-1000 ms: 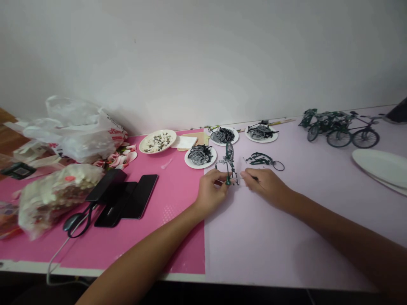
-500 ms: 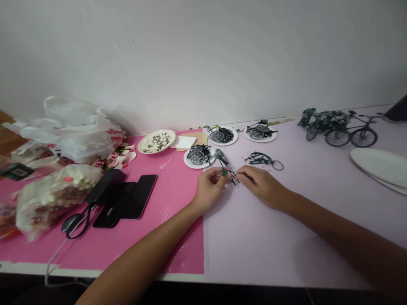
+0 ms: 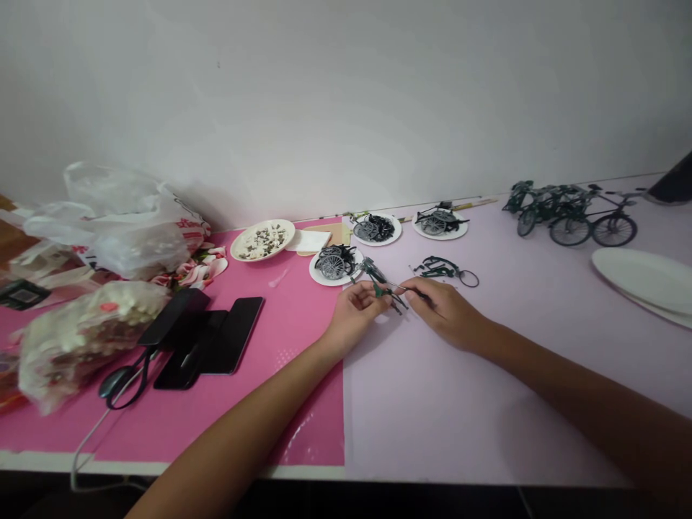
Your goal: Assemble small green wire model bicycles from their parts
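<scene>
My left hand [image 3: 357, 310] is closed around a partly built miniature bicycle [image 3: 383, 290] with a green frame. One wheel of it sticks up past my fingers, and thin dark parts point down to the right. In my right hand [image 3: 439, 310] is a slim screwdriver [image 3: 398, 287], its thin metal shaft reaching to the frame. The tip is too small to make out. Just behind my right hand lie loose dark green frame parts [image 3: 435, 267] and a thin wheel ring [image 3: 469, 279]. A white plate [image 3: 318, 280] heaped with small spoked wheels is behind my left hand.
Two more plates of dark parts [image 3: 377, 229] [image 3: 440, 222] stand near the wall. A bowl of small pieces [image 3: 263, 241] is left of them. Built model bicycles [image 3: 573, 216] stand back right, by stacked white plates [image 3: 643, 277]. Phones [image 3: 233, 335] and bags [image 3: 89, 331] lie left.
The miniature bicycle is turned slightly, so more of its green frame and the screwdriver's shaft show between my hands. Both hands keep their hold. The whole view has shifted slightly.
</scene>
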A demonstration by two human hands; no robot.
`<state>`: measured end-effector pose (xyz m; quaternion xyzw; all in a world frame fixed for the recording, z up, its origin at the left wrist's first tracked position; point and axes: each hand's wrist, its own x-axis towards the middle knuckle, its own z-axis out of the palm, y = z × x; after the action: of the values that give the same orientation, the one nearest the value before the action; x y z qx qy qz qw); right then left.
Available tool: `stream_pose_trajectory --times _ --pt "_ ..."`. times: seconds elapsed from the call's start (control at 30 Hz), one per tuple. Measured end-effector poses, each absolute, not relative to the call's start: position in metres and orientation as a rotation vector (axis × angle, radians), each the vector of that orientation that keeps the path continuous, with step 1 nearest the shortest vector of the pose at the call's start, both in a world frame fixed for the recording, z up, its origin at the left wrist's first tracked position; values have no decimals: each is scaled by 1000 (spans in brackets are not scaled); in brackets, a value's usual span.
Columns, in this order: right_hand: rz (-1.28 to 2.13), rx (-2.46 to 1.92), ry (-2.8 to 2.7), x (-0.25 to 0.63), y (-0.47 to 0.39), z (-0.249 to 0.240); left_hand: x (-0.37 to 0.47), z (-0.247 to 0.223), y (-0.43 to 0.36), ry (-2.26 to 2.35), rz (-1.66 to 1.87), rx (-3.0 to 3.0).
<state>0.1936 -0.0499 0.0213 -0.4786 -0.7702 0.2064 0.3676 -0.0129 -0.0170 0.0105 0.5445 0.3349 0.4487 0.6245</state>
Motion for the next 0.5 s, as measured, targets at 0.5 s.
stream_pose_trajectory --times 0.5 --pt "687 -1193 -2006 191 -52 23 -14 5 -14 693 983 1325"
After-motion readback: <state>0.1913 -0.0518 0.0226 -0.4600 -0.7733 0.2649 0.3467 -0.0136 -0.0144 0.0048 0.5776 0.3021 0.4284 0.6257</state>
